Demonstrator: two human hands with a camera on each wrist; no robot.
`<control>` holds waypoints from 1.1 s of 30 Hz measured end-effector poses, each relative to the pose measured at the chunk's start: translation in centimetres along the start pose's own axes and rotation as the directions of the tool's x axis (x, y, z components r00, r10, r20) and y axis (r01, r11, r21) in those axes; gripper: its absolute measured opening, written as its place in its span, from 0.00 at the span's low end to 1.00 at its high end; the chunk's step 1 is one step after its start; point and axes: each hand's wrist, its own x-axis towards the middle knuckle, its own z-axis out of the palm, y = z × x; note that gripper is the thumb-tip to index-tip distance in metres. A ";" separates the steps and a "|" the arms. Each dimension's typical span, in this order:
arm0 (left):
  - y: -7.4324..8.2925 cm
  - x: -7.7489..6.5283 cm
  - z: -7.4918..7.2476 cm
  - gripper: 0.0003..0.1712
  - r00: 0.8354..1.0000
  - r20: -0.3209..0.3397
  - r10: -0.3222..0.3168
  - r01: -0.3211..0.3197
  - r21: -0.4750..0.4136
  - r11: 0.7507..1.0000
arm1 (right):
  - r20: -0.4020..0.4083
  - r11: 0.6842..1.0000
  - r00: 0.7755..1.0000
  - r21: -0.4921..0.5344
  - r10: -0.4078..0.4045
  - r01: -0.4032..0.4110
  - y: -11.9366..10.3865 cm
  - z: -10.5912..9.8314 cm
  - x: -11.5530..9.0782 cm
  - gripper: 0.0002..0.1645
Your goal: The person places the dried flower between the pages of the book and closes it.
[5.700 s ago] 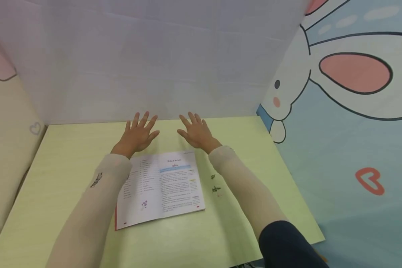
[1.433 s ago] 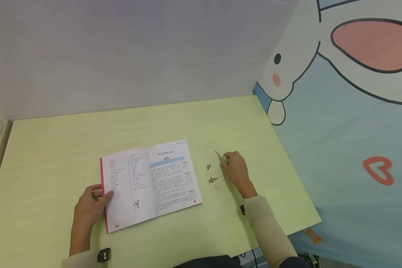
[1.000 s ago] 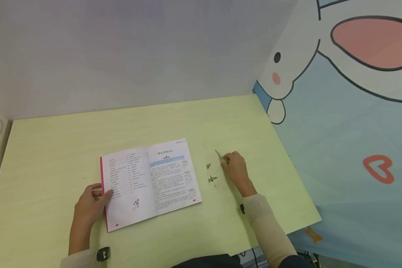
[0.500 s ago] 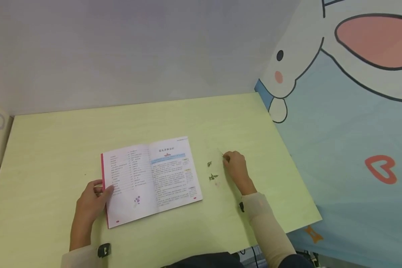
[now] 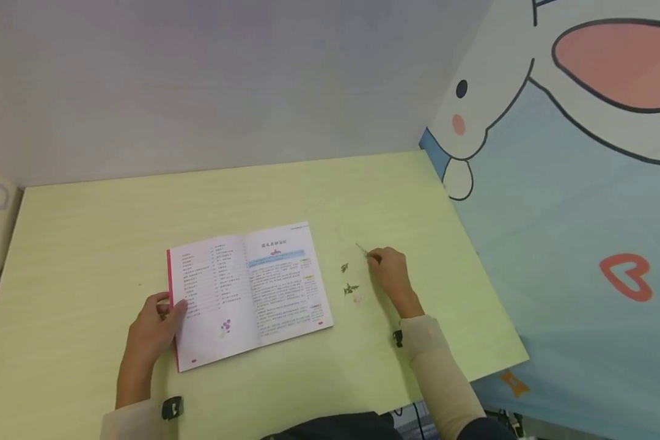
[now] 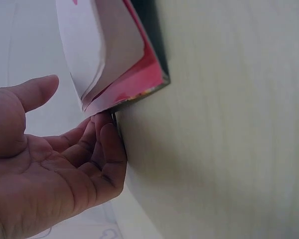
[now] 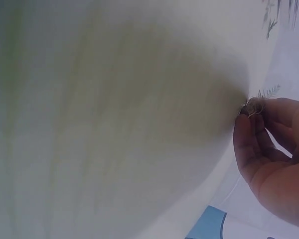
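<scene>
The relation that seems to matter most is sideways: the sprig point(image 5: 361, 249) is at the right hand point(image 5: 390, 274), and the open book point(image 5: 291, 299) lies to that hand's left, with a strip of table point(image 5: 330, 195) between; the sprig's long axis slants forward and leftward out of the right fingertips, so its thin free end points away from the person and past the book's far right corner rather than straight at the pages.

The right hand pinches the sprig near its base between thumb and fingers, close above the table; whether the sprig touches the tabletop I cannot tell.

Just left of the right hand lies a small leaf piece point(image 5: 344, 267); a larger leaf cluster point(image 5: 351, 289) lies nearer the person; both are between that hand and the book, apart from each other.

The left hand point(image 5: 153, 327) holds the book's left edge, fingers curled in against the cover, thumb over the page but seemingly raised from it in the wrist view; the sprig is well apart from this hand, across the whole spread, so the right is plainly nearer.
</scene>
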 end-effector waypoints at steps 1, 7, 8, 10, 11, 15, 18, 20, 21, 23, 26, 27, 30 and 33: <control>0.0 0.0 0.0 0.45 1.000 -0.001 0.002 -0.002 0.001 1.000 | -0.008 1.000 1.000 0.007 -0.002 0.003 0.1 0.0 0.0 0.10; 0.0 0.0 0.0 0.44 1.000 -0.004 0.000 0.000 0.011 1.000 | -0.052 0.998 0.999 0.059 0.001 0.002 0.1 0.2 0.4 0.09; 0.0 0.0 0.0 0.44 1.000 -0.005 0.000 0.000 0.013 1.000 | -0.058 0.998 0.998 0.064 0.004 0.000 0.0 0.2 0.5 0.09; 0.0 0.0 0.0 0.44 1.000 -0.006 -0.001 0.001 0.013 1.000 | -0.068 0.997 0.998 0.073 0.010 -0.005 -0.2 0.1 0.5 0.08; 0.0 0.0 0.1 0.44 1.000 -0.007 -0.001 0.001 0.013 1.000 | -0.070 0.997 0.997 0.078 0.012 -0.006 -0.3 0.1 0.5 0.08; 0.1 0.1 0.1 0.44 1.000 -0.009 0.006 -0.006 0.015 1.000 | -0.066 0.992 0.997 0.121 0.034 -0.025 -0.8 0.0 0.4 0.08; 0.0 0.1 0.2 0.44 1.000 -0.007 0.012 -0.011 0.016 1.000 | -0.053 0.984 0.997 0.169 0.060 -0.051 -1.1 0.0 0.3 0.08; 0.0 0.1 0.2 0.43 1.000 -0.005 0.013 -0.013 0.016 1.000 | -0.044 0.977 0.996 0.203 0.078 -0.068 -1.4 0.1 0.3 0.08; 0.0 0.0 0.1 0.43 1.000 -0.005 0.013 -0.013 0.016 1.000 | -0.040 0.973 0.996 0.221 0.083 -0.072 -1.6 0.1 0.3 0.09; 0.0 0.0 0.1 0.43 1.000 -0.007 0.014 -0.014 0.017 1.000 | -0.031 0.965 0.995 0.247 0.093 -0.083 -1.9 0.1 0.3 0.09; 0.0 -0.1 0.1 0.42 1.000 -0.011 0.019 -0.019 0.019 1.000 | -0.025 0.958 0.995 0.273 0.096 -0.086 -2.4 0.3 0.2 0.10; 0.0 -0.1 0.1 0.42 1.000 -0.011 0.019 -0.019 0.018 1.000 | -0.022 0.957 0.995 0.278 0.095 -0.085 -2.5 0.3 0.2 0.10; 0.1 -0.1 0.1 0.43 1.000 -0.010 0.019 -0.019 0.015 1.000 | -0.020 0.955 0.996 0.286 0.085 -0.076 -2.9 0.5 0.2 0.09; 0.1 -0.2 0.2 0.43 1.000 -0.006 0.016 -0.016 0.016 1.000 | -0.009 0.949 0.997 0.307 0.075 -0.068 -3.4 0.6 0.1 0.09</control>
